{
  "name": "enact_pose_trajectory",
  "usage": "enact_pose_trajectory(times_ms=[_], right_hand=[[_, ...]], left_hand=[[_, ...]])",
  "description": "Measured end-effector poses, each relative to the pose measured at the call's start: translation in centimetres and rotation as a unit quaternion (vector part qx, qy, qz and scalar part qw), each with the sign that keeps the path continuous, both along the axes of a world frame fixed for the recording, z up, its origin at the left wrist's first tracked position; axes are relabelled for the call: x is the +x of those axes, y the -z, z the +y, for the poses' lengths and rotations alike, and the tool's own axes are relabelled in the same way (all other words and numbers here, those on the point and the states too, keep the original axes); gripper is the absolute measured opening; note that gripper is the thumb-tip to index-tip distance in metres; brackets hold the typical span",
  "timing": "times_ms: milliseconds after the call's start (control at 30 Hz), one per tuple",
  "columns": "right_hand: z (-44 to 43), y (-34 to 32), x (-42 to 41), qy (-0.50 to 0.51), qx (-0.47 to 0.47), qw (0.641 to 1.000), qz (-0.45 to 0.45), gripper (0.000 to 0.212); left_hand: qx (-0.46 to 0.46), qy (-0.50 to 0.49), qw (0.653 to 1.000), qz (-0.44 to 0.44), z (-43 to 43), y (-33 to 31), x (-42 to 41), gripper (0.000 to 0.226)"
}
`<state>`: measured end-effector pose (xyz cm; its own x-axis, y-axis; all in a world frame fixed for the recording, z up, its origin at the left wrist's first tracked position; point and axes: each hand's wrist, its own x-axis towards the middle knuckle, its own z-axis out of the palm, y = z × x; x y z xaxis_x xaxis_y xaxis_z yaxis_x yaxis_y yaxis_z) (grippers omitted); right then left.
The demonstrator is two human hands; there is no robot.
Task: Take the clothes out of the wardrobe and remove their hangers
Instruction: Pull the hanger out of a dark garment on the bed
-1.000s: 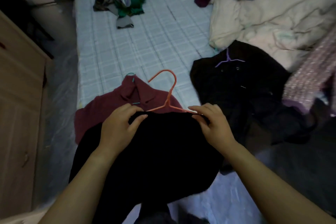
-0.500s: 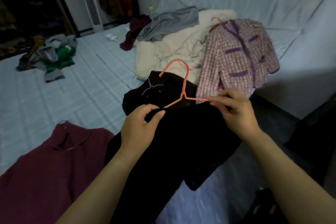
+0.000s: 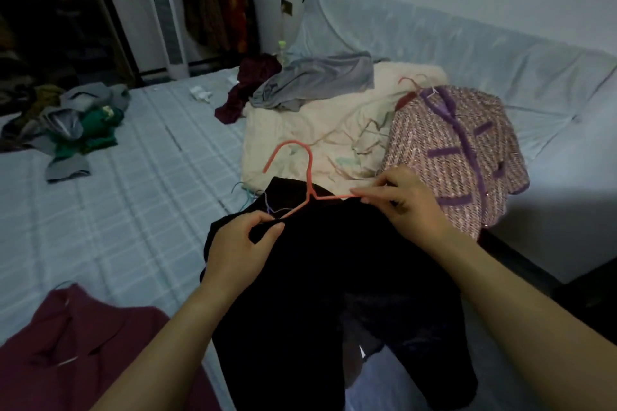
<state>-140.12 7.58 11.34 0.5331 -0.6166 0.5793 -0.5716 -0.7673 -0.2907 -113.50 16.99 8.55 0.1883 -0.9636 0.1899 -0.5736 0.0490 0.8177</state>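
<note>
Black cloth is hanging from your two hands: you are holding the garment [image 3: 327, 294] up over the near edge of the bed [image 3: 133, 210]. The coral hanger [image 3: 310, 177] is sitting in its shoulders, and the hook is sticking up clear of the neckline.

Your left hand [image 3: 237, 250] is gripping the cloth at the left shoulder. Its fingers and thumb are curling round a fold just where the hanger's left arm is running under the fabric. Your right hand [image 3: 410, 203] is pinching the hanger's right arm between thumb and fingertips, and that arm is showing bare as far as your grip.

As I read it, you are working on the hanger-removal step for this piece. The right shoulder seems to be coming free, while the left one is not yet off.

The next move is asking you to hold the cloth firm with the left hand. With the right, you should be drawing the hanger rightward and up, so its left arm slides out through the neck. The dark fabric is hiding that tip, so I cannot tell whether it is snagging; go gently.

A maroon piece [image 3: 83, 344] and a tweed jacket [image 3: 460, 157] are lying on the bed with hanger hooks showing, so more of the same is probably waiting.
</note>
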Motion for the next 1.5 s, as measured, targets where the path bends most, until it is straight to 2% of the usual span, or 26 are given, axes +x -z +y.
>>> enact_pose_trajectory(times_ms=[100, 300, 400, 500, 600, 667, 733, 967, 1267, 1500], right_hand=[[-3.7, 3.4, 2.4, -0.024, 0.036, 0.999, 0.008, 0.023], [-12.4, 6.7, 6.6, -0.031, 0.116, 0.993, -0.015, 0.021], [-17.9, 8.7, 8.8, -0.059, 0.160, 0.985, -0.003, 0.021], [-22.4, 12.0, 10.9, -0.088, 0.195, 0.976, 0.029, 0.022], [-25.4, 16.0, 12.3, -0.108, 0.196, 0.970, 0.095, 0.021], [-26.7, 18.8, 12.6, -0.110, 0.181, 0.957, 0.197, 0.024], [-27.1, 21.1, 12.7, -0.125, 0.200, 0.929, 0.285, 0.031], [-21.5, 22.9, 15.1, -0.199, 0.284, 0.869, 0.352, 0.051], [-9.2, 20.8, 25.5, -0.278, 0.299, 0.851, 0.330, 0.056], [1.1, 23.4, 37.9, -0.283, 0.337, 0.833, 0.335, 0.067]], left_hand=[[0.025, -0.006, 0.997, -0.079, -2.5, 2.3, 2.5, 0.014], [0.062, -0.029, 0.990, -0.125, -7.9, 6.2, 4.7, 0.025], [0.081, -0.071, 0.979, -0.175, -10.0, 7.9, 5.5, 0.040], [0.148, -0.125, 0.962, -0.192, -10.6, 10.2, 5.9, 0.052], [0.223, -0.155, 0.946, -0.176, -11.0, 12.3, 5.6, 0.063], [0.255, -0.160, 0.938, -0.170, -11.2, 13.5, 5.1, 0.070], [0.273, -0.175, 0.933, -0.159, -11.3, 14.2, 4.6, 0.072], [0.299, -0.214, 0.912, -0.181, -9.3, 15.4, 4.9, 0.064], [0.318, -0.289, 0.878, -0.212, 1.3, 15.8, 11.8, 0.054], [0.291, -0.318, 0.880, -0.199, 11.9, 19.8, 24.1, 0.054]])
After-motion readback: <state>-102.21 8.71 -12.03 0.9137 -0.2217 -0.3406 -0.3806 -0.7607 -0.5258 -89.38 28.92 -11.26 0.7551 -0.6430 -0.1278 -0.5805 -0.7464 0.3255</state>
